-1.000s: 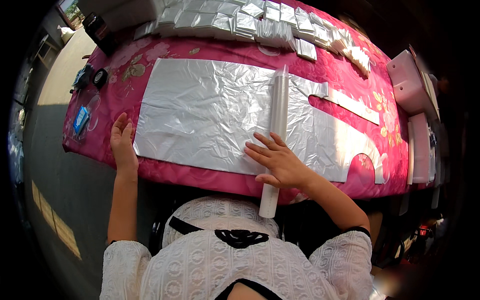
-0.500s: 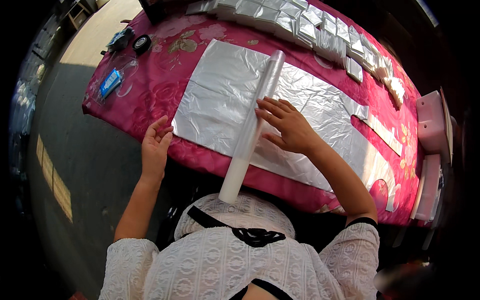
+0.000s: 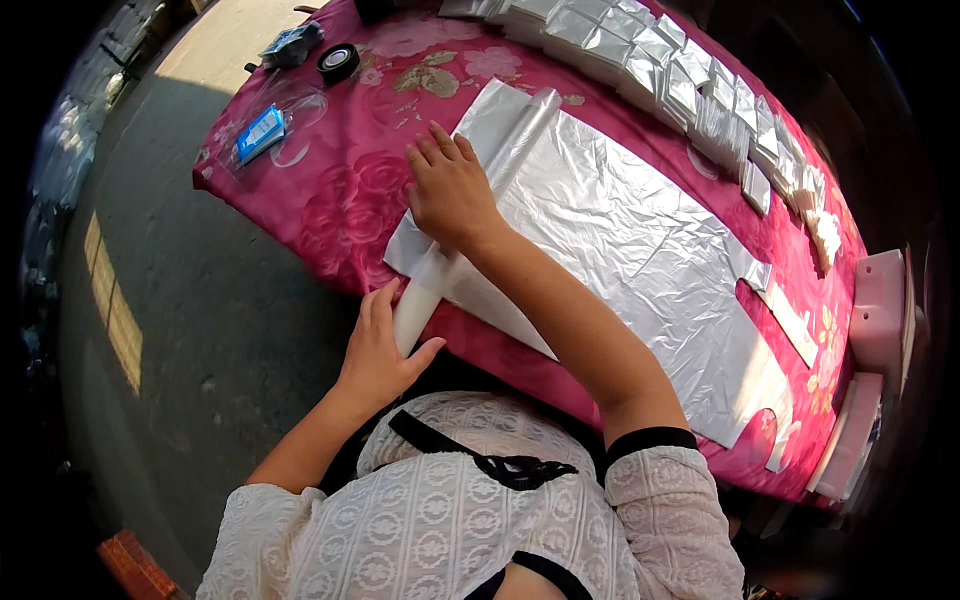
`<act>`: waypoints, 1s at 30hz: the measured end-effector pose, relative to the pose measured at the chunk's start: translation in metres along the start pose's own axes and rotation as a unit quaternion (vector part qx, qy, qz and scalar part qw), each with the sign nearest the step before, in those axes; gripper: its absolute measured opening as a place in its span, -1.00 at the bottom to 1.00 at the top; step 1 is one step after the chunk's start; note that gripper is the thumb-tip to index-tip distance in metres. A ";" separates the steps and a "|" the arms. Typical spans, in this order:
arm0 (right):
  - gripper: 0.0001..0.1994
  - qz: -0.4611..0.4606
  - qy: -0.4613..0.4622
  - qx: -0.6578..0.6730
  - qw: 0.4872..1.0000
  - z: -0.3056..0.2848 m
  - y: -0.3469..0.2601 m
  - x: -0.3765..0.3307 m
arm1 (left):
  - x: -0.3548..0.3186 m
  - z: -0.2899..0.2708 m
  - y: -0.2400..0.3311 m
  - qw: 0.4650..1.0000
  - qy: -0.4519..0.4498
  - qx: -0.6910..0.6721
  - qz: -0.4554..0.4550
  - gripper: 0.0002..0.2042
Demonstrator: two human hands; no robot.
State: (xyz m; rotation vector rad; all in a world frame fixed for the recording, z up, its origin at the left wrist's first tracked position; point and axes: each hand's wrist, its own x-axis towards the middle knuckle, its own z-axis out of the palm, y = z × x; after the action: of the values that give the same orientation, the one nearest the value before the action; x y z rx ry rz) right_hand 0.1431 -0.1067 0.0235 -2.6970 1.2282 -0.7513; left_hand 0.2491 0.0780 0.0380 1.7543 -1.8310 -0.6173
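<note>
A flat white plastic bag [image 3: 630, 230] with cut-out handles at its right end lies creased on the table. Across its left part sits a slanting roll [image 3: 418, 305] of clear plastic film; its pale near end sticks out past the table's edge. My left hand [image 3: 385, 340] has its thumb and fingers on either side of that near end. Over the roll's middle, my right hand [image 3: 450, 190] is open, palm down, fingers reaching toward the bag's left edge; the hand and forearm hide part of the roll.
A pink flowered cloth [image 3: 350, 215] covers the table. Along the far side stand several stacks of folded white bags [image 3: 640, 60]. Black tape [image 3: 338, 63] and a blue packet [image 3: 260, 135] lie at the far left. Pink plastic bins [image 3: 880, 310] stand by the right edge.
The roll has moved left across the bag toward its left edge. My right hand went left with it, and my left hand came down to its near end. The view has shifted.
</note>
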 end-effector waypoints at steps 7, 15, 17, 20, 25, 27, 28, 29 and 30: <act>-0.29 0.286 0.250 0.173 0.909 0.003 -0.012 -0.004 | -0.001 -0.002 -0.018 0.925 -0.117 -0.329 -0.149 -0.39; -0.50 0.254 0.128 0.870 0.404 -0.085 0.008 -0.034 | 0.006 0.002 0.018 0.465 -0.382 -0.791 -0.107 -0.24; -0.56 0.284 0.150 0.829 0.457 -0.103 0.015 -0.040 | 0.017 -0.003 0.041 0.615 -0.336 -0.695 -0.158 -0.28; -0.55 0.334 0.185 0.733 0.564 -0.112 0.024 -0.052 | 0.021 0.008 0.056 0.810 -0.278 -0.499 -0.136 -0.39; -0.52 0.251 0.166 0.857 0.419 -0.109 0.026 -0.079 | 0.014 0.016 0.064 0.596 -0.400 -0.677 -0.163 -0.41; -0.52 0.249 0.173 0.852 0.427 -0.110 0.020 -0.084 | 0.008 0.022 0.058 0.517 -0.432 -0.721 -0.162 -0.32; -0.52 0.248 0.176 0.850 0.431 -0.111 0.018 -0.086 | 0.009 0.025 0.055 0.534 -0.445 -0.703 -0.149 -0.31; -0.52 0.265 0.181 0.839 0.439 -0.112 0.017 -0.089 | 0.014 0.028 0.052 0.549 -0.459 -0.685 -0.135 -0.30; -0.52 0.281 0.186 0.829 0.447 -0.113 0.016 -0.091 | 0.017 0.029 0.051 0.565 -0.471 -0.667 -0.120 -0.29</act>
State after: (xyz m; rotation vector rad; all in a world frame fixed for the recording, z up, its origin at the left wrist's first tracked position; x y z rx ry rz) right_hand 0.0287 -0.0379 0.0816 -0.4403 0.5072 -1.3023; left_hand 0.1913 0.0632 0.0503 0.4530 -0.7563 -2.5173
